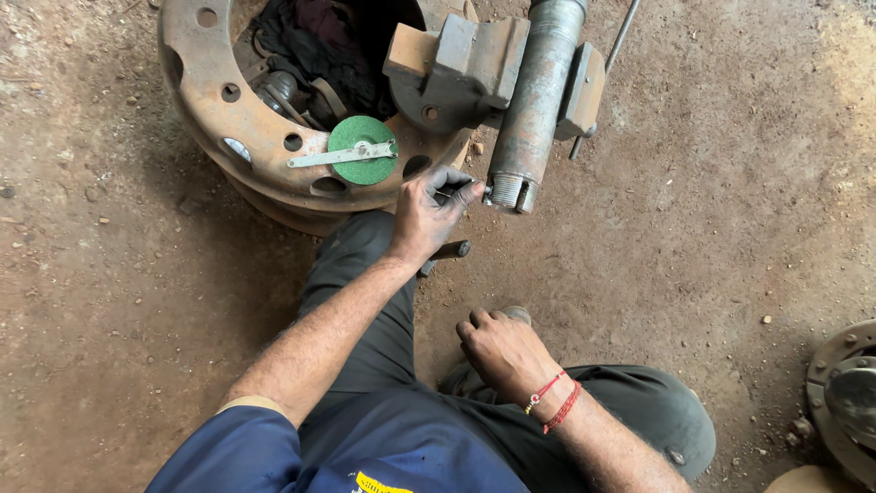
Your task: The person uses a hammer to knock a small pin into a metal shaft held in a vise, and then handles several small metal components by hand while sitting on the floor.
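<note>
Bare brown dirt floor [730,183], scattered with small stones, fills the head view, and the person sits low on it in dark trousers and a blue shirt.

A rusty wheel rim [196,100] lies flat on the ground and serves as a stand: a heavy bench vise [461,64] sits on its edge, probably so the work is raised off the dirt and kept steady. The vise clamps one thick steel pipe [538,100], which slants down toward the person with its threaded end [513,190] sticking out free, within easy reach.

The left hand [424,215] reaches out to that threaded end, fingers curled closed around a small dark tool or part that is pressed against the pipe's mouth; what exactly it grips is too hidden to tell. Just below the wrist a dark handle [447,250] pokes out.

The right hand [500,351], with two red thread bands on the wrist, rests on the knee with fingers loosely bent and nothing in it, likely bracing the body.

One green grinding disc [363,150] lies on the rim with one flat metal spanner [342,156] across it, parked close by. Dark rags fill the rim's hollow. A second rusty round part [844,402] shows at the right edge.
</note>
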